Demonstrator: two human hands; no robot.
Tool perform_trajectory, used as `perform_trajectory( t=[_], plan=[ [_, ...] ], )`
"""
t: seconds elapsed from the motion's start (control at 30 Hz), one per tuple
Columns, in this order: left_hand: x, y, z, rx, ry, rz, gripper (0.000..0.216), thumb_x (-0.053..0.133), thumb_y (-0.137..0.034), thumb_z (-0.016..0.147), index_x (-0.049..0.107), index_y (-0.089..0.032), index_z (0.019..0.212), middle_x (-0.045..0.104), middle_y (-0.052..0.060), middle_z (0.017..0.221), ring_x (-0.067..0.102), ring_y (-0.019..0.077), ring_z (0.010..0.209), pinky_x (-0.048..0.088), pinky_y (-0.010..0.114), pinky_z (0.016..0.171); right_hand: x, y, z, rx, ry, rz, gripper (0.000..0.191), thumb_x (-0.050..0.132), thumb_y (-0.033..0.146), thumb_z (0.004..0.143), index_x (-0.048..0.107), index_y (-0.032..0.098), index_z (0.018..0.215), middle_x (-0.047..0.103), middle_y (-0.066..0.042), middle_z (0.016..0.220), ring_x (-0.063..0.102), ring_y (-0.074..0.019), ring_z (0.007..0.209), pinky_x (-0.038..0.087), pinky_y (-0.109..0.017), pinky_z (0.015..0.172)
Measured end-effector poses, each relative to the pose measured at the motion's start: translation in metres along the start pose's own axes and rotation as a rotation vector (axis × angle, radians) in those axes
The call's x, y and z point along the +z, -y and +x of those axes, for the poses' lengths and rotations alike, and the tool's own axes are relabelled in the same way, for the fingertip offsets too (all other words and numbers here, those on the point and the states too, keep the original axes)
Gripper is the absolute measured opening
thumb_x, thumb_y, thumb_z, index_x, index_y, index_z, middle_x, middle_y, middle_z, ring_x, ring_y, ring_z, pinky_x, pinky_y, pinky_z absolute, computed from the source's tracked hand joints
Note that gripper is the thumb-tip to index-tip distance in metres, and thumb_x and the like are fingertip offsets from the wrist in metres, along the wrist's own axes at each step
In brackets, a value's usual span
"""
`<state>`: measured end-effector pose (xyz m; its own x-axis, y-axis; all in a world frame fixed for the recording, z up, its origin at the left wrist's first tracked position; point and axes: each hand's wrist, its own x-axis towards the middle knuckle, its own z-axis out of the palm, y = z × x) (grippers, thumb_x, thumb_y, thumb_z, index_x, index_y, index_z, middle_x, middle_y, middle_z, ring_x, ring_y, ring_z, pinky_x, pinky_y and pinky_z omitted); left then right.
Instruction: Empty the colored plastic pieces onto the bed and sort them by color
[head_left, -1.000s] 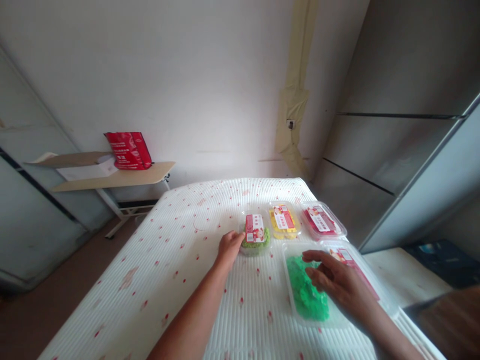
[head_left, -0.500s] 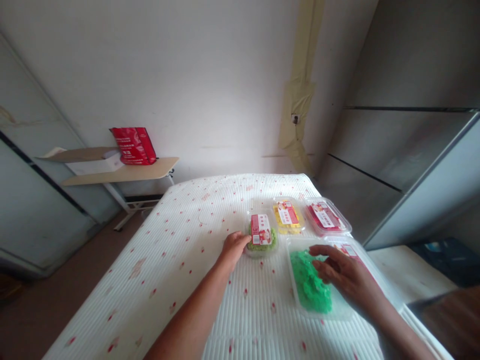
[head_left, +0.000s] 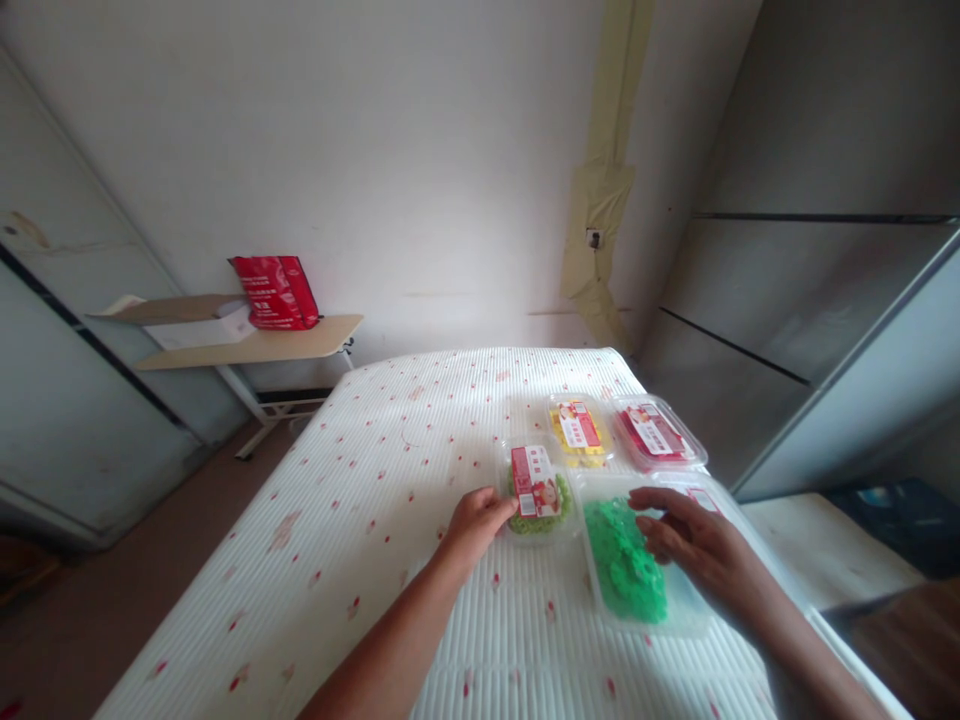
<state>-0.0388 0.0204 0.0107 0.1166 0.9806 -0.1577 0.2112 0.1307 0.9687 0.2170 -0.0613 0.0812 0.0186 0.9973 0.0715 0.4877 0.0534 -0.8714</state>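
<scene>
- Light-green box (head_left: pixel 541 492): just right of the left hand (head_left: pixel 478 525), the nearer; long axis seemingly running away.
- Left hand: touching its edge; grip unclear.
- Right hand (head_left: pixel 686 535): half-open, seemingly empty, by green clump (head_left: pixel 626 570).

Part of the green-filled tray (head_left: pixel 684 612) behind the right hand (head_left: pixel 694 540), label print (head_left: pixel 535 481) illegible

Wall (head_left: pixel 420 180): pale, beyond the fingers (head_left: pixel 480 497)
Grey cabinet (head_left: pixel 795 285): right of the fingers
Side table (head_left: pixel 300 345): left, beyond them
Floor (head_left: pixel 180 515): brownish, lower left
</scene>
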Motion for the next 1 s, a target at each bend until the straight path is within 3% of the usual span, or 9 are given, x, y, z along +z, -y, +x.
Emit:
perform_trajectory(
  t=[0.1, 0.2, 0.4, 0.57, 0.67, 0.83, 1.0],
  plan=[
    [-0.002, -0.003, -0.004, 0.008, -0.012, -0.054, 0.04, 0.059, -0.053, 0.067, 0.037, -0.021, 0.056, 0.041, -0.005, 0.053, 0.045, 0.0119, 0.054, 0.036, 0.024, 0.052, -0.005, 0.001, 0.0, 0.004, -0.034, 0.012, 0.042, 0.053, 0.052, 0.078, 0.062, 0.017, 0.101, 0.058, -0.002, 0.061, 0.054, -0.0148, 0.056, 0.046, -0.027, 0.054],
    [-0.011, -0.001, -0.007, 0.008, -0.023, -0.115, 0.041, 0.055, -0.057, 0.071, 0.045, -0.019, 0.061, 0.05, -0.003, 0.06, 0.053, 0.0154, 0.061, 0.044, 0.027, 0.057, -0.014, 0.002, -0.002, 0.019, -0.098, 0.021, 0.046, 0.054, 0.056, 0.076, 0.062, 0.018, 0.101, 0.061, -0.004, 0.067, 0.057, -0.0157, 0.058, 0.048, -0.027, 0.055],
    [-0.058, 0.021, -0.013, -0.003, -0.182, -0.167, 0.042, 0.059, -0.058, 0.069, 0.059, -0.015, 0.071, 0.064, 0.006, 0.076, 0.062, 0.0207, 0.075, 0.05, 0.033, 0.066, -0.037, 0.001, -0.006, 0.038, -0.166, 0.002, 0.049, 0.056, 0.058, 0.074, 0.063, 0.016, 0.098, 0.066, -0.007, 0.075, 0.06, -0.0162, 0.06, 0.051, -0.027, 0.053],
    [-0.087, 0.032, -0.024, -0.016, -0.354, -0.237, 0.041, 0.065, -0.054, 0.062, 0.061, -0.014, 0.072, 0.065, 0.006, 0.074, 0.06, 0.0183, 0.07, 0.047, 0.029, 0.063, -0.049, -0.011, -0.01, 0.092, -0.222, -0.014, 0.052, 0.058, 0.061, 0.071, 0.064, 0.016, 0.097, 0.068, -0.01, 0.082, 0.062, -0.0182, 0.061, 0.053, -0.029, 0.054],
    [-0.079, 0.023, -0.031, -0.009, -0.325, -0.203, 0.036, 0.065, -0.051, 0.063, 0.06, -0.016, 0.07, 0.064, 0.004, 0.073, 0.059, 0.0174, 0.069, 0.044, 0.026, 0.06, -0.045, -0.012, -0.012, 0.085, -0.203, -0.048, 0.052, 0.057, 0.06, 0.072, 0.064, 0.017, 0.099, 0.069, -0.01, 0.085, 0.063, -0.0187, 0.062, 0.054, -0.028, 0.054],
    [-0.035, 0.001, -0.023, 0.022, -0.198, -0.101, 0.029, 0.067, -0.046, 0.063, 0.058, -0.018, 0.065, 0.058, 0.001, 0.061, 0.054, 0.0154, 0.061, 0.036, 0.024, 0.055, -0.025, 0.005, -0.013, -0.091, -0.06, -0.144, 0.043, 0.058, 0.056, 0.072, 0.069, 0.021, 0.096, 0.071, -0.01, 0.091, 0.068, -0.021, 0.067, 0.057, -0.026, 0.056],
    [0.0, 0.007, -0.002, 0.047, -0.167, -0.025, 0.033, 0.068, -0.048, 0.062, 0.053, -0.019, 0.057, 0.049, -0.003, 0.052, 0.046, 0.0125, 0.055, 0.03, 0.023, 0.052, -0.005, 0.001, -0.004, -0.292, -0.013, -0.219, 0.035, 0.059, 0.053, 0.072, 0.072, 0.026, 0.091, 0.073, -0.007, 0.091, 0.07, -0.0235, 0.074, 0.058, -0.024, 0.059]
  ],
)
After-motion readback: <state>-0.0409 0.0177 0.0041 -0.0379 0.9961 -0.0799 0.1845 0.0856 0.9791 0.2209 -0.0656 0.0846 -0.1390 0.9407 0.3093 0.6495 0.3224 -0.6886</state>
